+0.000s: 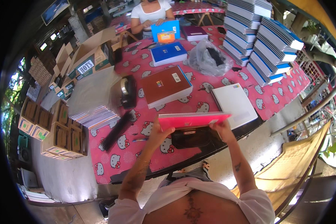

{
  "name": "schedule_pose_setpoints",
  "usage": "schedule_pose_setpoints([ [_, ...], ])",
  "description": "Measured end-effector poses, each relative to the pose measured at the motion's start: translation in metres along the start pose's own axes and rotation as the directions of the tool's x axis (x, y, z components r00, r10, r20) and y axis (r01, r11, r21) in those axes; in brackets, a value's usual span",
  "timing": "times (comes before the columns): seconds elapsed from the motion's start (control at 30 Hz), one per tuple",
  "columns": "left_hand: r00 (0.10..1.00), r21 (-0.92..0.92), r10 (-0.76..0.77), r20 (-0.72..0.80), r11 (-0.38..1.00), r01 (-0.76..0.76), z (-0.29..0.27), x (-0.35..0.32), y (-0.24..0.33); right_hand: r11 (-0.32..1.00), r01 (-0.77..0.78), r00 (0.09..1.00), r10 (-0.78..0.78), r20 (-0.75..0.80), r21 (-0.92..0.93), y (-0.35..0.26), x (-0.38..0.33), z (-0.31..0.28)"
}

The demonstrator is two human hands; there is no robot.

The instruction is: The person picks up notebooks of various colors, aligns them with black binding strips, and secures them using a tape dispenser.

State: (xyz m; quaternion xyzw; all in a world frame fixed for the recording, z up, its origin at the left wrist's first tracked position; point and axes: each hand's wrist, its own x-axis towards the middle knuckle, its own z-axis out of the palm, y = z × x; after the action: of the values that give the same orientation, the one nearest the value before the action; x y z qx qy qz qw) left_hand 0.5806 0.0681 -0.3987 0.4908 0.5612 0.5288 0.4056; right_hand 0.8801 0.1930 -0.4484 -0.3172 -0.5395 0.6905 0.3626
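- Both hands are up holding a pink notebook above the near edge of the surface. It's seen nearly edge-on, long axis running left to right.
- Left hand grips the left end, thumb on the near face and fingers wrapped behind. Right hand is clamped on the right end the same way. Neither one is nearer really, they split the book about evenly, one at each end.
- Just under the notebook, between the two hands, sits a dark flat pouch-like thing on the surface. Can't tell exactly what it is.
- Just right of the right hand is a white spiral notebook, lying flat and poking out over the near edge.
- Farther in, straight ahead: a brown notebook, and left of that a tape dispenser.
- Left of the left hand there's a long black strip lying diagonal, then a fanned pile of thin books.
- Open room: the patch of pink cloth near-left of the left hand is mostly bare, so that's the free spot. The right side is tighter with the white notebook and the surface edge right there.
- Far side: a blue notebook, a plastic bag, tall notebook stacks on the far right, and another person working.
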Motion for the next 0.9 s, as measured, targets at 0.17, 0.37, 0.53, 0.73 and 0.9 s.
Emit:
schedule_pose_setpoints([
  [0.17, 0.999, -0.41, -0.036, -0.004, 0.912, 0.031, -0.008, -0.005, -0.058, 0.952, 0.287, 0.938, -0.302, -0.171, -0.103, 0.005, -0.01, 0.027],
  [0.37, 0.948, -0.243, 0.268, -0.173, 0.921, -0.305, 0.012, 0.004, -0.057, 0.948, 0.289, 0.92, -0.314, -0.235, -0.136, 0.047, 0.003, 0.027],
  [0.53, 0.818, 0.922, 0.493, -0.298, 0.372, 0.112, -0.122, 0.02, -0.093, 0.944, 0.307, 0.895, -0.329, -0.302, -0.12, 0.048, 0.005, 0.016],
  [0.73, 0.869, 0.987, 0.469, -0.16, 0.104, 0.126, -0.201, -0.011, -0.115, 0.504, 0.455, 0.498, -0.828, -0.259, -0.734, -0.063, -0.009, 0.081],
  [0.9, 0.804, 0.999, 0.594, -0.044, 0.023, 0.037, -0.142, -0.002, -0.031, -0.077, 0.59, 0.582, -0.649, 0.49, -0.804, -0.103, -0.009, 0.183],
])
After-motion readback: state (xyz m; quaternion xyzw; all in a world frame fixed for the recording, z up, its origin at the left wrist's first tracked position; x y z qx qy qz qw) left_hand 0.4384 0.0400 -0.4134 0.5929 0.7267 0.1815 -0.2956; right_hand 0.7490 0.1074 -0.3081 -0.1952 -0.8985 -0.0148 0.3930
